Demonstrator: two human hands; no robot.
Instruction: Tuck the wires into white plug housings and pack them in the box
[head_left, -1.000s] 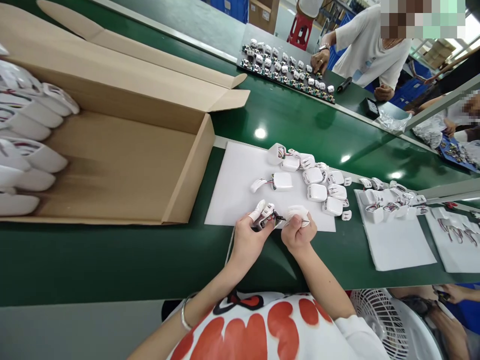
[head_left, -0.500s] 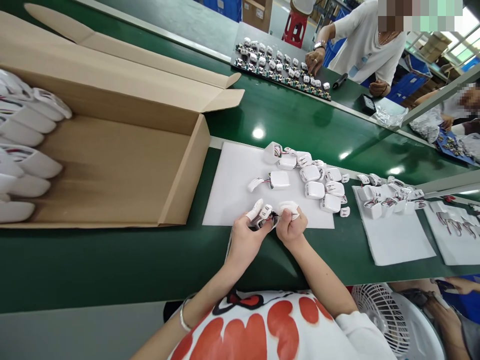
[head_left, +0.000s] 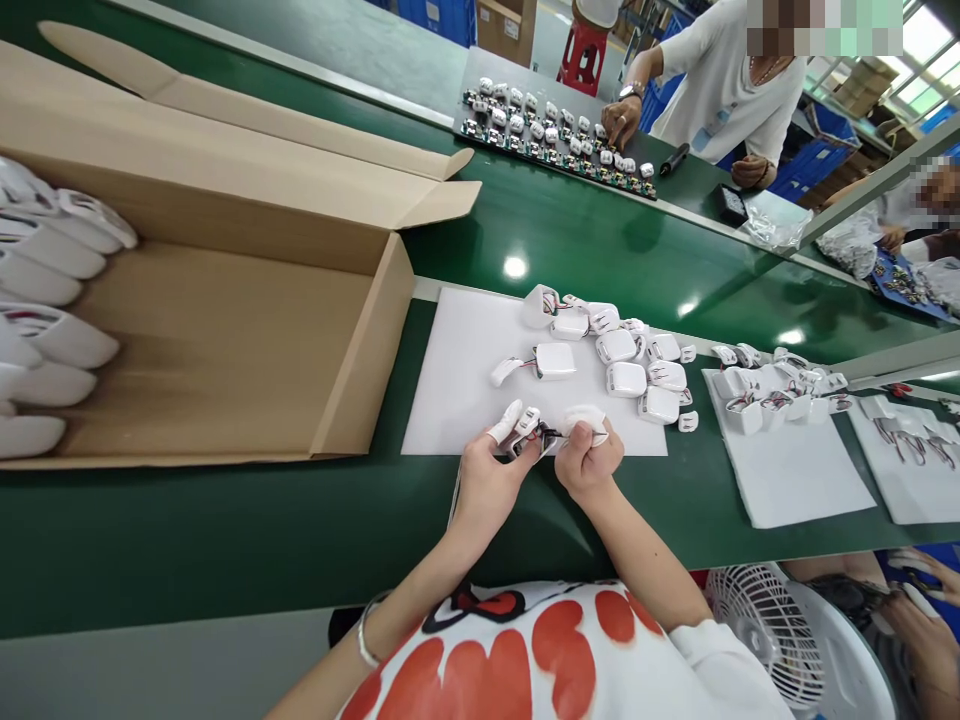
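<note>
My left hand (head_left: 491, 475), with white finger cots on its fingertips, is closed on a small wired part (head_left: 525, 437) at the near edge of a white sheet (head_left: 465, 375). My right hand (head_left: 589, 462) is closed on a white shell piece (head_left: 586, 420) joined to that part by thin wires. Both hands sit close together over the sheet's front edge. Several white square housings (head_left: 622, 365) with red and black wires lie in a heap just beyond my hands.
An open cardboard box (head_left: 225, 330) lies to the left, white shells (head_left: 45, 320) stacked at its left end. More white sheets with parts (head_left: 772, 400) lie to the right. Across the green belt, another person (head_left: 720, 80) handles a tray of parts (head_left: 555, 135). A white fan (head_left: 780, 640) stands at lower right.
My right hand moved in against the left, then drew slightly apart again, the wires showing between them. The view drifted a little.
</note>
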